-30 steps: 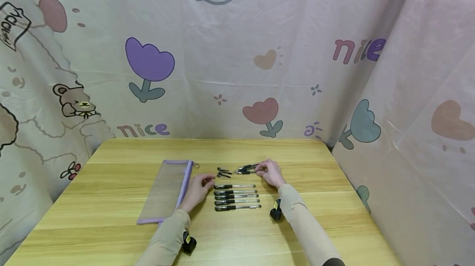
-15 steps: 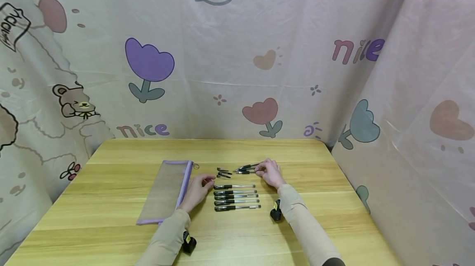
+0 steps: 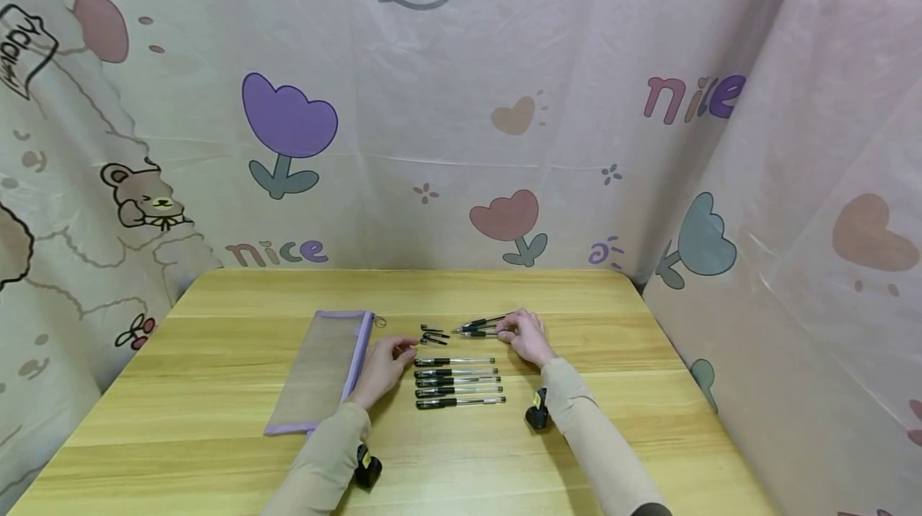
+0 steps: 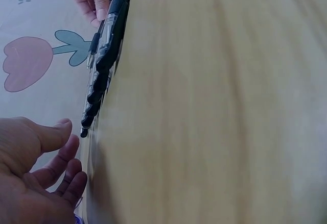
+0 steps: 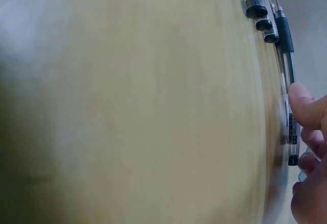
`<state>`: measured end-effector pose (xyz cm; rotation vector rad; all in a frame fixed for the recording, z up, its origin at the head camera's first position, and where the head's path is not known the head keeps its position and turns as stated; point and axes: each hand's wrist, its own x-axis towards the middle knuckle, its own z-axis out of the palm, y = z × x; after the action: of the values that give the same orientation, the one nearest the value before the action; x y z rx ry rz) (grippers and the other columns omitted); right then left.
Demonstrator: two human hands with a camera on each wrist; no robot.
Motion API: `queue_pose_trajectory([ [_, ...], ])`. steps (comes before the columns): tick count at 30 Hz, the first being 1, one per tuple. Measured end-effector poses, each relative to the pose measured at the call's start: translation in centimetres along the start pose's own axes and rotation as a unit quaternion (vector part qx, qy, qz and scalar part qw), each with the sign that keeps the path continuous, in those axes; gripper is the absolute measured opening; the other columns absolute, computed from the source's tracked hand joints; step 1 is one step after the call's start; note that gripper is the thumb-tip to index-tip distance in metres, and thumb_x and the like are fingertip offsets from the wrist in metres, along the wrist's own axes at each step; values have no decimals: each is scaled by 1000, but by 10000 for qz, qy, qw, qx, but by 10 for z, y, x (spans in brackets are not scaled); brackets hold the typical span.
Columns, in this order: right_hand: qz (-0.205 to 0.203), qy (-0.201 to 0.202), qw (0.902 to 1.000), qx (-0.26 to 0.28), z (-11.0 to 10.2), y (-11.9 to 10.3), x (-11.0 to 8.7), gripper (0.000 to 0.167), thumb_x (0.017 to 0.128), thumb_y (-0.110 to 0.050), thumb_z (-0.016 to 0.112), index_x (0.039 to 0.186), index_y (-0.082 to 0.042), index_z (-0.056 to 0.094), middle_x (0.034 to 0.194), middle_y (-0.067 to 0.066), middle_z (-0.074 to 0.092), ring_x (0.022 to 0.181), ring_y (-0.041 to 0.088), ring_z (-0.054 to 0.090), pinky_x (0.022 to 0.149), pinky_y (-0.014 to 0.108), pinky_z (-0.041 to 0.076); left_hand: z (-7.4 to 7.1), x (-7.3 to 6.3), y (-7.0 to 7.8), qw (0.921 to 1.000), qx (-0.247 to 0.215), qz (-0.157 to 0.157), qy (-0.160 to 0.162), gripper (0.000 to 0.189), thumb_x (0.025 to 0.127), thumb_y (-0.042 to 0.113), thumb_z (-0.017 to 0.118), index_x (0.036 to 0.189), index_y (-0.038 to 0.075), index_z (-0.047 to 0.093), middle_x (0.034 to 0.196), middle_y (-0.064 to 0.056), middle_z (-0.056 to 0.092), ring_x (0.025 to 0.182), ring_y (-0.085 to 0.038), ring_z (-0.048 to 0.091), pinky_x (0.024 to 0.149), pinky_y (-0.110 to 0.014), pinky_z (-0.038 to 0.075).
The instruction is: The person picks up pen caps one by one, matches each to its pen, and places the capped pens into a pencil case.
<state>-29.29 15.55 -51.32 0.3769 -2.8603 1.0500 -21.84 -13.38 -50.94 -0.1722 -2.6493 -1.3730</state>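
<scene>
My right hand (image 3: 528, 338) pinches an uncapped gel pen (image 5: 285, 35) near its tail end, thumb on the clear barrel, black grip and bare tip pointing away. In the head view it lies with other uncapped pens (image 3: 475, 325), whose tips point left. My left hand (image 3: 382, 370) holds nothing; its fingers are loosely curved, as the left wrist view shows of this hand (image 4: 38, 157). Near its fingertips lie several loose black pen caps (image 3: 434, 338) and the black-capped ends of a row of pens (image 3: 438, 382). Fingers partly hide the held pen.
A mesh zip pouch (image 3: 358, 352) with purple edging lies flat left of the pens, partly behind the left forearm. The wooden table (image 3: 576, 452) meets a patterned cloth backdrop (image 3: 403, 212) at the back and sides. Black wrist cameras (image 3: 367, 470) hang beside both sleeves.
</scene>
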Motion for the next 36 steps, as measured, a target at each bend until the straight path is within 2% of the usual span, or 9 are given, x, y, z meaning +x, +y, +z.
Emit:
queue_pose_trajectory([
  [8,-113,-60,9998,134,-3,0,-3,5,91,-9,70,93,-11,73,107,10,64,106,30,51,105,56,30,1,4,0,9999,115,73,72,20,91,2,69,111,-1,73,92,-8,71,80,-15,61,72,-26,50],
  [12,-156,-22,9996,248,-4,0,-5,7,91,-9,71,96,-10,75,112,11,66,112,33,52,109,58,30,1,8,1,9999,49,146,54,22,90,2,70,112,-1,72,94,-9,71,83,-16,61,75,-27,50],
  [16,-171,63,9990,401,-6,0,-9,12,90,-8,71,101,-8,75,118,13,67,117,35,53,109,59,33,1,13,1,9998,-12,191,-23,23,90,3,71,112,0,71,98,-11,70,87,-18,61,82,-34,51],
  [19,-102,84,9983,572,-8,-1,-13,13,90,-6,70,103,-7,75,118,14,67,113,32,56,103,52,42,2,16,0,9998,-7,191,-95,24,88,4,73,112,2,71,103,-12,69,92,-22,62,87,-41,52],
  [22,-45,77,9968,795,-11,-3,-18,11,91,-3,68,100,-4,73,111,14,66,100,25,57,91,40,48,2,20,0,9995,96,252,-184,25,87,6,75,112,5,72,108,-11,69,99,-26,62,92,-48,51],
  [25,-23,37,9943,1064,-12,-3,-21,9,92,0,67,98,-3,71,105,14,67,91,18,56,83,29,46,2,23,-1,9990,211,278,-296,26,87,9,76,113,8,72,113,-11,68,109,-30,59,98,-52,48],
  [28,-60,41,9922,1241,-13,-2,-24,9,92,2,65,99,-1,71,104,14,70,89,16,59,81,25,47,3,26,-2,9982,333,302,-400,25,87,11,77,112,9,73,117,-10,66,115,-33,56,101,-55,45],
  [34,46,110,9909,1340,-14,-1,-28,12,93,2,64,102,-2,70,106,13,71,101,23,64,95,38,52,7,31,-1,9966,451,474,-503,25,86,8,78,110,9,74,116,-12,66,117,-36,53,104,-58,41],
  [36,60,119,9909,1341,-14,0,-30,12,93,2,63,102,-2,70,106,12,71,102,23,64,96,40,52,8,32,-1,9958,511,562,-518,25,85,7,78,109,9,74,113,-11,67,115,-36,53,104,-58,40],
])
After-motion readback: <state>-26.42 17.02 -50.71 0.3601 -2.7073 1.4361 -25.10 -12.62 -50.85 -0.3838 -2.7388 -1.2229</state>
